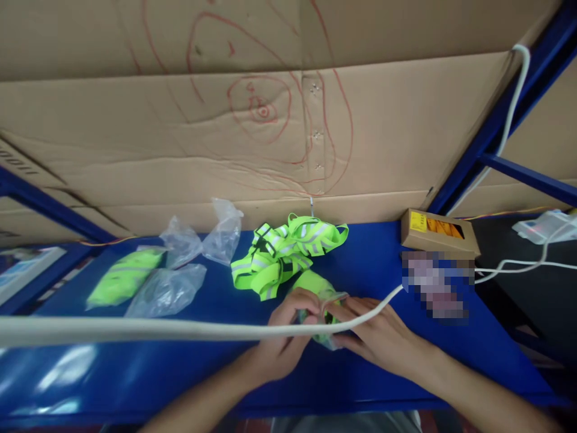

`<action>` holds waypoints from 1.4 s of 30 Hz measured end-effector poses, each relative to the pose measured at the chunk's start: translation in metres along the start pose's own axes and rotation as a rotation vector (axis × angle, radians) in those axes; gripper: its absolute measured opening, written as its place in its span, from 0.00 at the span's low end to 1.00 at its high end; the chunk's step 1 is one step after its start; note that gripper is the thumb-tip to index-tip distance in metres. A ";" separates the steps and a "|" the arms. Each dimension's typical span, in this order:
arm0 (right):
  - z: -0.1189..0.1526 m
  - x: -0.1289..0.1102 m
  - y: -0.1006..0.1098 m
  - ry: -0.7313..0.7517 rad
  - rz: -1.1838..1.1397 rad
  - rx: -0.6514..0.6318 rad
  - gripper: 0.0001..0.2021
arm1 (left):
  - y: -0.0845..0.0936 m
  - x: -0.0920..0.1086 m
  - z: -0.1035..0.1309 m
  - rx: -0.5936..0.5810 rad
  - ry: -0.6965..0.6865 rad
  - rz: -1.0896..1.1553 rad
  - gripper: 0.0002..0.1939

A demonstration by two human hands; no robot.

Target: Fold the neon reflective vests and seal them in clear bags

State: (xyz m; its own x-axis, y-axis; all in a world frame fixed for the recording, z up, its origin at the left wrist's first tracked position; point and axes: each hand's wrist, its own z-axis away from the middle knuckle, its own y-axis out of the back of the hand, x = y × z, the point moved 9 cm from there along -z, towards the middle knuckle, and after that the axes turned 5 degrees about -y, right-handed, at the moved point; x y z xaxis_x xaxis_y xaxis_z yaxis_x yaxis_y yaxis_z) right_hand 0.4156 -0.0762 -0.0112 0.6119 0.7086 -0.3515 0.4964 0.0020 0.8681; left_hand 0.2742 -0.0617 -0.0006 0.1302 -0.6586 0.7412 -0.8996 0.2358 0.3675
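Observation:
My left hand (288, 325) is closed on the near left side of a clear plastic bag (331, 343). Bright green material (313, 282) shows in and beyond the bag, between the hands. From the right, my right hand (372, 328) has its fingers bent round the bag's other side. Just behind lies a loose heap of green straps (279, 252) with silver reflective stripes and black buckles. At the left rests a bagged green bundle (126, 276), beside crumpled clear bags (169, 291). A white cable crosses in front of both hands and hides part of them.
The blue table (360, 258) meets a cardboard wall (383, 126) with red drawn rings. An open cardboard box (439, 231) holding orange items stands at the back right, near a blurred-out item. A white cable (180, 331) spans the view at hand height.

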 end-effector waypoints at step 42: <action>-0.051 0.165 0.099 -0.445 -1.179 0.858 0.14 | -0.032 -0.077 0.014 -0.497 0.622 0.068 0.23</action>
State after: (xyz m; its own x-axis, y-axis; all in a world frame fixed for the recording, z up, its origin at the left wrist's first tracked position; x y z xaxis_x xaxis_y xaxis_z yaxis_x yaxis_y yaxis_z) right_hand 0.5344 0.0775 0.0348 -0.3240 0.3323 -0.8858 0.9189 -0.1120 -0.3782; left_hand 0.2872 -0.0283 -0.0769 0.4224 -0.1462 0.8945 -0.6420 0.6484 0.4092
